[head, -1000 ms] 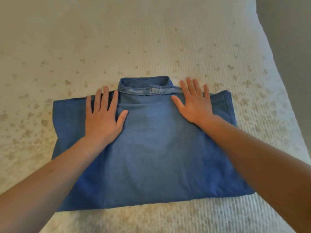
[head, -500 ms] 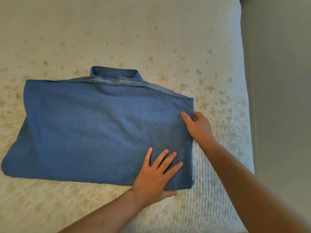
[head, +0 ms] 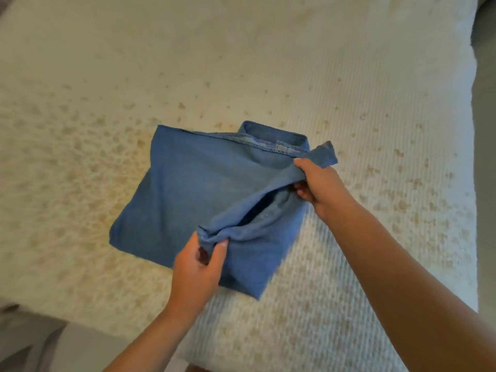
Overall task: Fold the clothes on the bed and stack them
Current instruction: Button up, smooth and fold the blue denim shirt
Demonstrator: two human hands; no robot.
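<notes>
A blue denim shirt (head: pixel 185 189) lies partly folded in the middle of the bed, collar at the far side. Its right edge is lifted off the bed and drawn leftward over the rest. My left hand (head: pixel 197 269) pinches the near end of that lifted edge. My right hand (head: pixel 319 186) grips the far end of it, just below the collar. A dark gap shows under the raised fabric between my hands.
The bed (head: pixel 241 63) has a cream ribbed cover with tan flecks. Its right edge (head: pixel 473 183) drops to a grey floor, and its near edge shows at the bottom left (head: pixel 40 315). No other clothes are in view.
Both hands went from pressing flat on the shirt to gripping its right edge, then lifted that edge and carried it leftward. The view has shifted too.
</notes>
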